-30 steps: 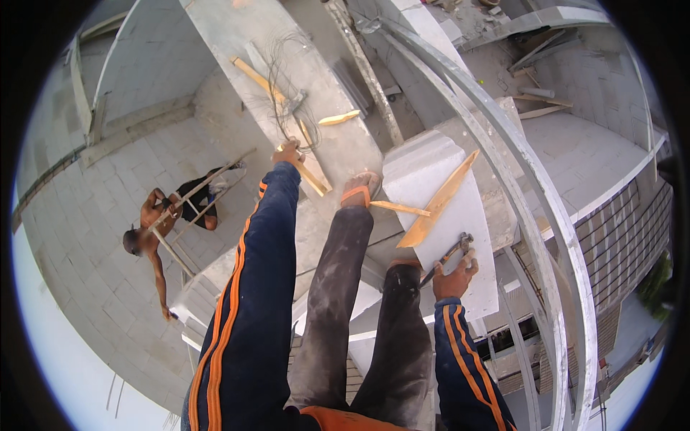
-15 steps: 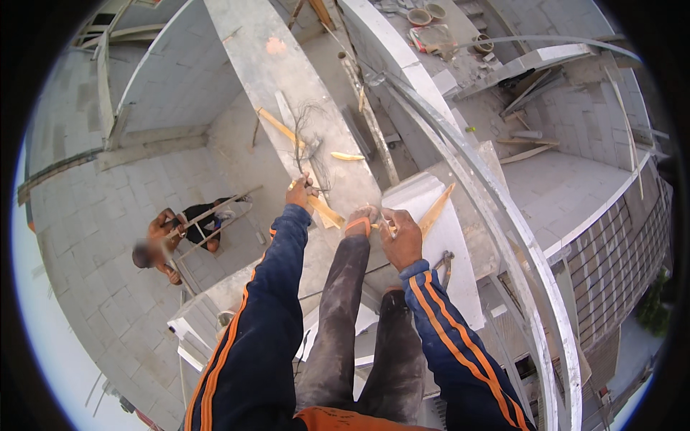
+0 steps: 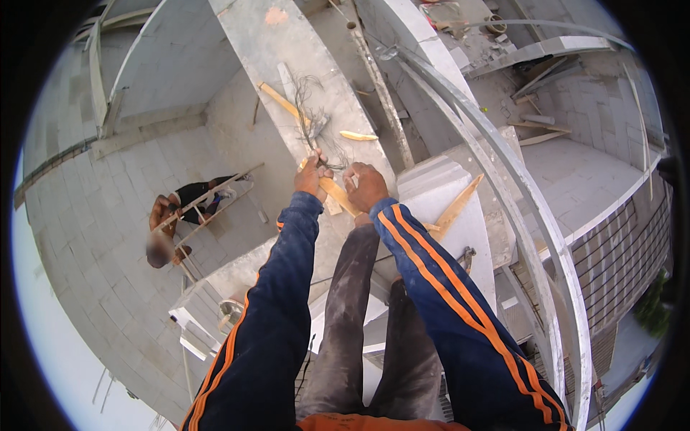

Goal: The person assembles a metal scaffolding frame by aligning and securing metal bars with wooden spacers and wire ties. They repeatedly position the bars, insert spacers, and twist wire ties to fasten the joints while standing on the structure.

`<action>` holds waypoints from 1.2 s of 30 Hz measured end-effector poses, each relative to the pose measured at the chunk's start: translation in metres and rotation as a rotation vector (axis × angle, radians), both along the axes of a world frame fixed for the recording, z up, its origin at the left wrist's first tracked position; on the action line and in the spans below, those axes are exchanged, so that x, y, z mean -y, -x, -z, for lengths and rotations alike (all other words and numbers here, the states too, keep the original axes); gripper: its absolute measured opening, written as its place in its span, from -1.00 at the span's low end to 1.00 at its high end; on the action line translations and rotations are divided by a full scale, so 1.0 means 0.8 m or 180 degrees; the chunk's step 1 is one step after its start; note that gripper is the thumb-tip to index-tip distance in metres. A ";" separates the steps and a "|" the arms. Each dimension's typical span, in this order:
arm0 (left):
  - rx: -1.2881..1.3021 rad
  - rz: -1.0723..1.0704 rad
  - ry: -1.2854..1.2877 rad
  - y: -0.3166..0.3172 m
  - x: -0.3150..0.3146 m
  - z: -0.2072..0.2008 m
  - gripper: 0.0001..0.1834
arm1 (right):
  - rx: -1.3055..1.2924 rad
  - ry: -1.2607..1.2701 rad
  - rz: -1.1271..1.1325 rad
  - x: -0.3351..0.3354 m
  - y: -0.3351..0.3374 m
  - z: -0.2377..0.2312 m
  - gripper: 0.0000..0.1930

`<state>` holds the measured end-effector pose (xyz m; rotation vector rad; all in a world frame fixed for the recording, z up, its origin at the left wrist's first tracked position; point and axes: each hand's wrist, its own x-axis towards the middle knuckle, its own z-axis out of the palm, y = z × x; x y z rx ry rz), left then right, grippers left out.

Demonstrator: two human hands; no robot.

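Observation:
Both my hands are close together over the concrete slab ahead of my legs. My left hand (image 3: 312,177) is closed around a yellow wooden strip (image 3: 338,195), which slants out toward my foot. Beside its fingers a tangle of thin dark wire (image 3: 310,118) spreads across the slab; whether the hand also grips the wire is unclear. My right hand (image 3: 367,187) is just to the right of the strip, its fingers curled and facing the left hand. What it pinches, if anything, is hidden.
More wood pieces lie on the concrete slab (image 3: 251,32), including a short splinter (image 3: 358,136). Pale blocks (image 3: 438,179) and a pointed wood piece (image 3: 460,208) are to the right. Long curved metal bars (image 3: 503,176) cross there. Far below left, a person (image 3: 169,219) is beside a ladder (image 3: 215,201).
My right hand has moved up and left from beside my foot to next to my left hand. My left hand has shifted slightly forward. The person below has changed posture.

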<state>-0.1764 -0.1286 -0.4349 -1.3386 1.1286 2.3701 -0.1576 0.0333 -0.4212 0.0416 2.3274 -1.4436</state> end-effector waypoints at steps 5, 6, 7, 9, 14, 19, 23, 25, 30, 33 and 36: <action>0.0011 0.0230 0.0526 -0.007 -0.010 0.024 -0.74 | 0.0420 0.0539 0.0837 0.006 -0.005 -0.051 -0.85; 0.0039 0.0175 0.0607 -0.008 -0.013 0.030 -0.73 | 0.0539 0.0323 0.0755 -0.001 -0.009 -0.070 -0.83; 0.0130 0.0143 0.0657 -0.009 -0.015 0.037 -0.72 | 0.0509 0.0158 0.0690 -0.007 -0.015 -0.091 -0.81; 0.0227 0.0031 0.0734 -0.008 -0.016 0.049 -0.76 | -0.0104 -0.0333 0.0744 -0.013 -0.033 -0.138 -0.85; 0.0535 0.0548 0.1005 -0.019 -0.029 0.076 -0.79 | 0.0493 -0.0127 0.0937 -0.060 -0.124 -0.277 -0.81; 0.1172 0.0943 0.1395 -0.062 -0.056 0.087 -0.82 | 0.1239 -0.0154 0.1112 -0.105 -0.193 -0.368 -0.82; 0.0762 0.0642 0.1319 -0.080 -0.076 0.076 -0.78 | 0.1606 -0.0032 0.1448 -0.118 -0.237 -0.378 -0.79; 0.0542 0.0378 0.1025 -0.076 -0.073 0.064 -0.72 | 0.1375 -0.0289 0.1455 -0.113 -0.255 -0.365 -0.79; 0.0571 0.0971 0.1364 -0.035 -0.041 0.048 -0.58 | 0.1169 -0.0474 0.1026 -0.110 -0.306 -0.347 -0.81; 0.0906 0.0585 0.1703 -0.017 -0.018 0.060 -0.59 | 0.1557 -0.0480 0.1059 -0.124 -0.368 -0.371 -0.81; 0.1052 0.0837 0.1882 -0.008 0.016 0.081 -0.58 | 0.1749 -0.1509 0.0847 -0.184 -0.446 -0.414 -0.83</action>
